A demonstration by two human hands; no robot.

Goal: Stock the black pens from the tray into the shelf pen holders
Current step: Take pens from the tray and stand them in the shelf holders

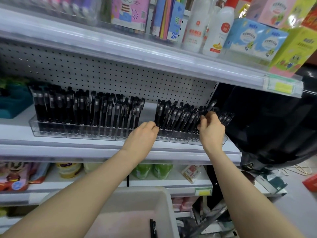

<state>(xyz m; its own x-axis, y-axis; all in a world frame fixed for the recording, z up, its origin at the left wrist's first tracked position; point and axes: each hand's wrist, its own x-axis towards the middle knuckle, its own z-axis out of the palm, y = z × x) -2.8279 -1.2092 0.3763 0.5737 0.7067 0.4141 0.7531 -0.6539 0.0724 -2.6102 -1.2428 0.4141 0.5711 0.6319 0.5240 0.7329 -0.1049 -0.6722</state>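
My right hand (211, 129) pinches a slim black plastic pen (211, 105) in narrow fingers at the right end of the clear plastic pen holders (77, 133) on the white shelf (103, 150), tilting it to slot in; my left hand (145, 133) curls against the neighbouring pens (169, 115), probably steadying them, grip unclear; two pens (153, 228) remain in the pale grey tray (164, 201) below.

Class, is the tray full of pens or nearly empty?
Nearly empty: only two black pens show on the tray floor; part is hidden.
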